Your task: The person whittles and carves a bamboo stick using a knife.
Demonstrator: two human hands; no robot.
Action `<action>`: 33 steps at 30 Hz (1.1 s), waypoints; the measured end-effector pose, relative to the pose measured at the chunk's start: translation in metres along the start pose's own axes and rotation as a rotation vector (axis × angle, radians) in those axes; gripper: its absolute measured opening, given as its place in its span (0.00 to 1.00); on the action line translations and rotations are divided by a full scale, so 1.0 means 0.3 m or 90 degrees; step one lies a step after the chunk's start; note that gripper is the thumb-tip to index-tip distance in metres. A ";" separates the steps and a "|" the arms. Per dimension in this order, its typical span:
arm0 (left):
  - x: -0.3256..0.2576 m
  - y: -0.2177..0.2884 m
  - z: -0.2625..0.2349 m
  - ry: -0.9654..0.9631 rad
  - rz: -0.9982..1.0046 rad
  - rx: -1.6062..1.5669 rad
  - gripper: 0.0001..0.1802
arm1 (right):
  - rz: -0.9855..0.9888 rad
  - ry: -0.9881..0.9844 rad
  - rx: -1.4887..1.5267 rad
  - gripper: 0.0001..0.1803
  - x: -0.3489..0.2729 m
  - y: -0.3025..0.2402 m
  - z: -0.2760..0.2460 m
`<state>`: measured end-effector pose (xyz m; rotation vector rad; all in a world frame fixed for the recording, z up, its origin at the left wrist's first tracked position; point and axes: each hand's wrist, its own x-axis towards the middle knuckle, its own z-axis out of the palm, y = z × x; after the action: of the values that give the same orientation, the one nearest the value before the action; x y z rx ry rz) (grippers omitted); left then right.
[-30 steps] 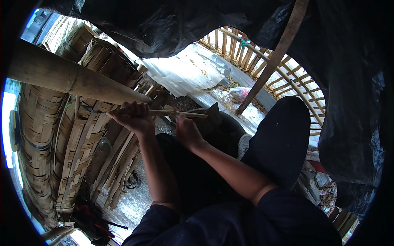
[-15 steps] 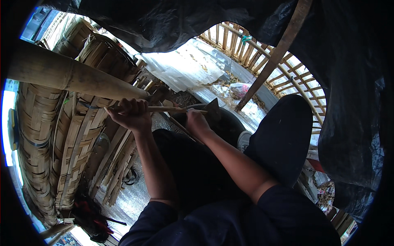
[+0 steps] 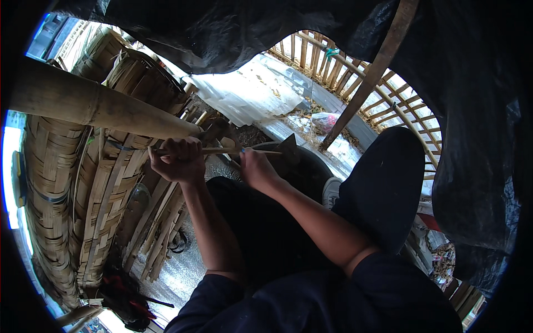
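Note:
A slim pale wooden stick [image 3: 219, 150] lies almost level across the front of my body. My left hand [image 3: 180, 161] is wrapped round its left part. Close by, my right hand [image 3: 260, 171] is closed, its thumb side against the stick; what lies inside its fingers is hidden. The stick's thin tip [image 3: 273, 152] sticks out past my right hand. Behind that tip a dark, pointed flat piece [image 3: 287, 145] stands up beside a dark round tub [image 3: 311, 166].
A thick bamboo pole [image 3: 100, 104] slants in from the left. Woven bamboo panels [image 3: 53, 205] and loose slats [image 3: 161, 233] stack at left. Dark plastic sheeting [image 3: 472, 139] hangs above and right, with a wooden post [image 3: 372, 72]. A bamboo lattice fence [image 3: 408, 102] curves behind.
My right hand has slid left along the stick, nearer my left hand. The left hand has shifted slightly to the right, still gripping the stick.

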<state>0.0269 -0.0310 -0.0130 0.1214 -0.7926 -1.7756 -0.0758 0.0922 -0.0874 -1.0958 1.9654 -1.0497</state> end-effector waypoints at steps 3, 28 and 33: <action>-0.005 0.019 -0.003 0.017 -0.003 -0.001 0.29 | -0.051 0.055 0.040 0.10 -0.011 0.050 0.020; 0.025 -0.028 0.012 -0.006 -0.056 -0.032 0.29 | 0.097 0.030 -0.180 0.10 -0.027 0.487 0.102; 0.007 0.038 -0.033 0.043 -0.032 0.016 0.29 | 0.030 0.008 -0.148 0.10 -0.033 0.348 0.152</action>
<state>0.0399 -0.0390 -0.0135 0.2179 -0.7692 -1.8003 -0.0723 0.1205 -0.1981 -1.1604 2.1530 -0.8211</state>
